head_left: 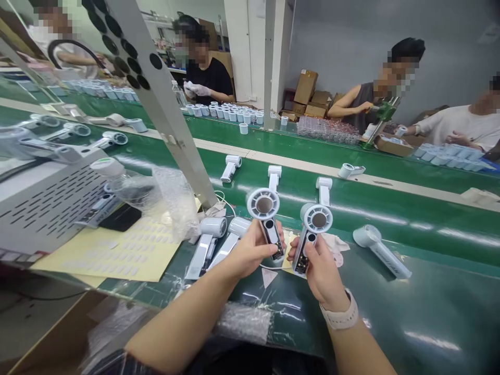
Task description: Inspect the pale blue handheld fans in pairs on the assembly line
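My left hand (253, 249) grips a white handheld fan (267, 214) by its handle, the thumb on the lower end. In my right hand (323, 265) is another handheld fan (312, 224), its thumb pressed near the top of the handle. Both handles lie open at the front, with a dark battery-like part and circuit board showing. The round heads face me, side by side and apart. Left of my hands two more fans (209, 242) lie on the green bench. A closed-looking fan (380, 250) with lettering rests to the right.
Several fans (324, 190) sit along the green conveyor (289, 200) ahead. A slanted metal post (175, 140) rises at left, by a yellow sticker sheet (144, 255), bubble wrap (175, 200) and a slotted white machine (58, 192). Across the line, people work beside rows of fan heads (230, 112).
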